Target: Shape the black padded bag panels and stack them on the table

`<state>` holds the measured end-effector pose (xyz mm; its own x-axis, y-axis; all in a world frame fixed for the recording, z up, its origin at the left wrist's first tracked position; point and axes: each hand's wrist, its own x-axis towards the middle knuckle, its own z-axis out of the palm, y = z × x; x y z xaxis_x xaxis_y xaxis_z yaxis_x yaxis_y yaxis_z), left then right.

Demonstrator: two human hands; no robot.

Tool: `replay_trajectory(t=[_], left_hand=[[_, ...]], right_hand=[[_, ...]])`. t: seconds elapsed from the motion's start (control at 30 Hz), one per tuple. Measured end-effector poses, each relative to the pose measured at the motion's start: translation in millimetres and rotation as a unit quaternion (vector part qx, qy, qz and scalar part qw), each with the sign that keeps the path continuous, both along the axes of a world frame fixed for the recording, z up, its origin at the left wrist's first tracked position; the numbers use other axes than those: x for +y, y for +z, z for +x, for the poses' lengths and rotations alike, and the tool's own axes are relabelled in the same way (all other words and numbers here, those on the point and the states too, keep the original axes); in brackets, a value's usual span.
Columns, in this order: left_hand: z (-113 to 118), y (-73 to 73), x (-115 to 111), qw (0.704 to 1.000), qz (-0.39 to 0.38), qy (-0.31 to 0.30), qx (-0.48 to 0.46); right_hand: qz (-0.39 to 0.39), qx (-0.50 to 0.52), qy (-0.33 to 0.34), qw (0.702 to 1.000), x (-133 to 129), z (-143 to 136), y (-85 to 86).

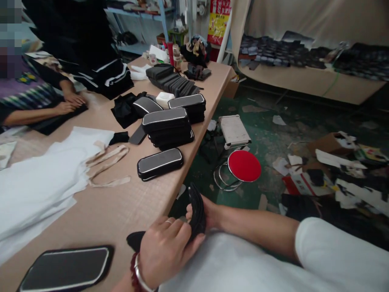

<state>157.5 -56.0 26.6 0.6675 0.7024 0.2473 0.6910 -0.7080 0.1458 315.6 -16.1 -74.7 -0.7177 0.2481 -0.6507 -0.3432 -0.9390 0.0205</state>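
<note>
My left hand (167, 245), with a ring and wrist bracelets, is closed on a black padded fabric piece (197, 209). My right hand (210, 213) grips the far end of the same piece, which bends upward between the hands, just off the table's edge. Its front face is turned away, and part of it is hidden under my left fingers. On the table, a black pad with a grey panel and white piping (65, 267) lies at the lower left. A similar small stack of pads (160, 163) lies beyond my hands.
Taller stacks of pads (168, 127) stand farther along the table (121, 215). White cloth (45, 174) and a beige strap (109, 162) lie at left. Across the table, a co-worker's hands (71, 103) rest on black fabric. A red stool (244, 165) and scattered scraps occupy the floor.
</note>
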Motion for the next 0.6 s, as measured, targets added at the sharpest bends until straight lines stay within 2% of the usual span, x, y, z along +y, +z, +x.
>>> replay_trajectory(t=[0.07,0.13,0.17,0.2,0.27,0.3,0.33,0.4,0.47,0.5,0.53,0.57,0.6], left_hand=[[-2.5,-3.9,1.4,1.0,-0.025,0.002,0.003],[-9.2,-13.0,8.4,0.995,-0.06,0.076,0.021],[-13.4,-17.7,13.3,0.987,-0.08,0.135,0.041],[-17.8,-21.6,18.4,0.973,-0.103,0.198,0.066],[-25.3,-24.7,27.1,0.936,-0.153,0.297,0.109],[-27.9,-23.7,29.9,0.922,-0.182,0.32,0.117],[-29.5,-21.5,31.4,0.914,-0.209,0.328,0.114],[-30.6,-16.0,30.5,0.91,-0.247,0.32,0.089],[-30.8,-13.1,25.9,0.914,-0.255,0.31,0.062],[-31.3,-13.3,22.8,0.915,-0.258,0.308,0.044],[-32.4,-14.5,19.3,0.914,-0.263,0.309,0.017],[-34.2,-16.2,15.5,0.91,-0.273,0.312,-0.019],[-36.5,-18.2,11.4,0.902,-0.288,0.315,-0.065]], right_hand=[[0.021,-0.007,0.011,1.0,-0.6,-2.0,-10.8],[0.094,-0.084,-0.007,0.992,6.8,-2.8,-25.2],[0.153,-0.162,-0.026,0.975,12.9,-2.1,-31.1],[0.213,-0.248,-0.05,0.944,19.7,-0.8,-34.6],[0.308,-0.391,-0.106,0.861,32.7,2.4,-32.0],[0.359,-0.432,-0.129,0.817,37.5,3.5,-25.8],[0.409,-0.44,-0.14,0.787,40.7,4.0,-17.3],[0.59,-0.432,-0.105,0.675,42.1,2.8,2.4],[0.709,-0.371,0.0,0.599,38.5,-0.4,18.1],[0.727,-0.35,0.046,0.589,35.5,-2.2,22.8],[0.726,-0.332,0.082,0.597,31.9,-3.9,25.4],[0.708,-0.322,0.097,0.621,27.8,-5.2,26.1],[0.677,-0.318,0.092,0.657,23.3,-6.0,25.4]])
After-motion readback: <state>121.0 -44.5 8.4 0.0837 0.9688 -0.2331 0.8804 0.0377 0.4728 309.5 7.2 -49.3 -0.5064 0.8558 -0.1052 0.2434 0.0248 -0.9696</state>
